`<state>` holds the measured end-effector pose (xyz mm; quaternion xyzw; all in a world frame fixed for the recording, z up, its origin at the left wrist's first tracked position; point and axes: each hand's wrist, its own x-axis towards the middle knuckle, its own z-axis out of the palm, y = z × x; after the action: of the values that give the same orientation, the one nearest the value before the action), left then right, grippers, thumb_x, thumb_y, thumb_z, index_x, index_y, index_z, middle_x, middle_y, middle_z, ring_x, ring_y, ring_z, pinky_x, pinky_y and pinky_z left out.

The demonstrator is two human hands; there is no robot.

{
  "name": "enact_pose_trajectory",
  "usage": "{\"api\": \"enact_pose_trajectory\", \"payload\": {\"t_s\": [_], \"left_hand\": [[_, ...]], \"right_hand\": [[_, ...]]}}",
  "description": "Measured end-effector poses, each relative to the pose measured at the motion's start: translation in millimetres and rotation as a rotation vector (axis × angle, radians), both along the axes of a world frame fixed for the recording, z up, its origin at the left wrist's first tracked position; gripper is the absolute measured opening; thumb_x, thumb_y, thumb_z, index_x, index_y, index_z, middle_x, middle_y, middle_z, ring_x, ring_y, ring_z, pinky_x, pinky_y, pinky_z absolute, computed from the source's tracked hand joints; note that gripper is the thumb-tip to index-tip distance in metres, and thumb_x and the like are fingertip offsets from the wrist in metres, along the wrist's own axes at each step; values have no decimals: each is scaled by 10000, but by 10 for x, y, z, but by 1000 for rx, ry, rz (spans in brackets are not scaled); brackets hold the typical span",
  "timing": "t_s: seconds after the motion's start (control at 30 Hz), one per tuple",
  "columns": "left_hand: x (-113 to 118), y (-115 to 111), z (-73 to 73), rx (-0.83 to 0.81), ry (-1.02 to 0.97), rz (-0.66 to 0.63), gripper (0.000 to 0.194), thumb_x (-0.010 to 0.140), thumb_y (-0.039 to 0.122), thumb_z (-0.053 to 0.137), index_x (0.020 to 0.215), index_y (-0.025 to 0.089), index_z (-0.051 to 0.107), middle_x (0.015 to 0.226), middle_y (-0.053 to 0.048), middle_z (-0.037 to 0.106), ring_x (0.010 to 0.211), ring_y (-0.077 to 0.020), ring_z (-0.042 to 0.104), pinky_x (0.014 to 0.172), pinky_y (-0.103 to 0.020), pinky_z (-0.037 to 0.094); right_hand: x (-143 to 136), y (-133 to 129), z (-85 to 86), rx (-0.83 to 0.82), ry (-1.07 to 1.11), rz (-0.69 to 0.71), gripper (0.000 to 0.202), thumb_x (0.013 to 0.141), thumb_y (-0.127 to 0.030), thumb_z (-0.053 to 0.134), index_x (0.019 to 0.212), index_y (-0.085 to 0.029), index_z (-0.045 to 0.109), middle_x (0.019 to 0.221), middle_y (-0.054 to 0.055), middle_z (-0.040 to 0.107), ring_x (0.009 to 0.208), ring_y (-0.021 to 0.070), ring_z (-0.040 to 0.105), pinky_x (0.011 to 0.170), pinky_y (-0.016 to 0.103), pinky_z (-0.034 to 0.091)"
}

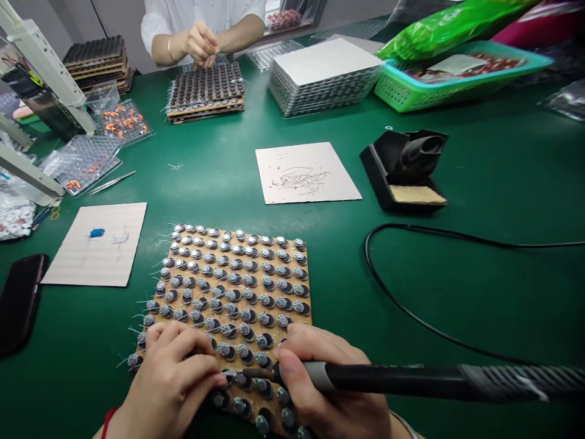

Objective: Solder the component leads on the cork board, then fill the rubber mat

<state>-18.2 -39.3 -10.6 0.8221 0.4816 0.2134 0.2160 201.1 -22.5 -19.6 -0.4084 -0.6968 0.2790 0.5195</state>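
We grasp the soldering iron point(411, 381) in our right fingers point(292, 369), its long axis reaching leftward — tip point(256, 373) near our left fingers point(205, 383), whose hold we cannot tell.

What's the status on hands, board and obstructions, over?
Right hand gripping soldering iron. Left hand at brown board, hold unclear. Board studded with silver-topped components. Possible obstruction: left fingertips beside iron's tip.

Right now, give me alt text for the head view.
A right hand holds a soldering iron over a board of round components, the left hand near its tip. Across the green table, another person's hands are above stacked boards.
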Motion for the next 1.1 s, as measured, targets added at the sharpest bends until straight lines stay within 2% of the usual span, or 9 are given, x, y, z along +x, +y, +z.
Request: {"api": "enact_pose_trajectory", "payload": {"t_s": [0.17,0.4,0.57,0.73,0.93,1.1], "left_hand": [[-11,9,2,21,13,-12,293,1027,343,491,825,243,678,865,1,672,820,-182,536,783,-364,293],[-9,-16,-15,4,10,0,305,1031,360,476,836,248,681,880,-7,667,844,-189,536,800,-376,287],[-88,-45,22,8,14,28,250,1022,299,504,835,241,661,888,-9,644,854,-189,545,810,-369,301],[-148,-187,74,-17,43,11,167,983,222,558,846,243,653,913,-12,663,893,-201,558,825,-362,335],[0,-330,-59,157,-13,-141,248,1008,304,513,802,238,635,904,15,771,894,-190,641,829,-362,356],[8,-371,-78,148,-43,-116,236,1013,282,498,817,228,619,910,18,764,905,-190,637,843,-359,352]], "right_hand": [[8,2,-2,11,27,-13,179,849,-62,517,749,-210,531,559,-47,546,446,95,502,438,219,414],[56,-32,-21,-46,108,-117,217,885,-88,515,706,-210,521,549,-34,500,476,116,514,437,246,379],[69,-51,-29,-52,123,-98,212,870,-87,520,693,-204,525,542,-31,497,463,118,501,433,251,384],[69,-56,-22,-33,144,-50,201,854,-78,516,698,-204,537,532,-41,461,433,102,443,420,242,365],[72,-57,-28,-11,129,-70,209,857,-81,513,691,-204,543,528,-30,485,450,124,493,431,259,371],[77,-61,-18,-13,138,-70,208,865,-81,517,700,-206,535,544,-35,483,457,115,487,436,249,372]]}}
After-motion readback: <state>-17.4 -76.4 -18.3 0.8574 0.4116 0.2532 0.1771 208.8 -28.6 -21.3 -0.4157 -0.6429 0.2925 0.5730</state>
